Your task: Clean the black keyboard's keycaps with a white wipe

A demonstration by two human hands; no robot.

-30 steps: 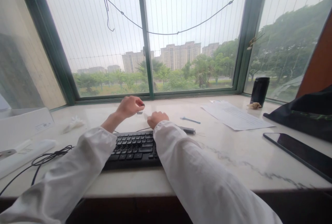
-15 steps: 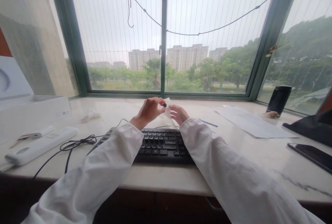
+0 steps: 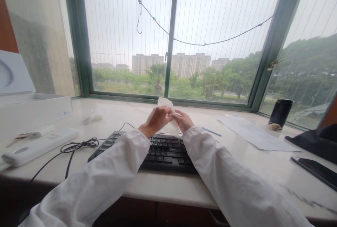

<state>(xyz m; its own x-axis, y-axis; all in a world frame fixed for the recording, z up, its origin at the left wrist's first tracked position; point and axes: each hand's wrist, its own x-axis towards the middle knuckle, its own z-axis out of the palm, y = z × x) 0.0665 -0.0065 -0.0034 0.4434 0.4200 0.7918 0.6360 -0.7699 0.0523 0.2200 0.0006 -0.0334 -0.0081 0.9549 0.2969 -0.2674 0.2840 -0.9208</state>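
Observation:
My left hand (image 3: 157,120) and my right hand (image 3: 183,120) meet above the back of a black keyboard (image 3: 160,153). A white tissue (image 3: 164,102) sticks up behind my left fingers and hangs down between the two hands. My right thumb and fingers pinch the tissue. My left fingers are closed at the same spot, against the tissue. The small black keycap they held a moment ago is now hidden by tissue and fingers. Some keys in the middle of the keyboard look missing.
Left: a bundled black cable (image 3: 80,145), a white power strip (image 3: 39,146), a white box (image 3: 37,113) and crumpled tissue (image 3: 92,117). Right: a blue pen (image 3: 212,131), a paper sheet (image 3: 255,134), a black can (image 3: 280,113) and a phone (image 3: 316,171). A window stands behind.
My right hand has closed in on my left hand and pinches the tissue. The black keycap in my left fingers has gone out of sight. The view has tilted slightly.

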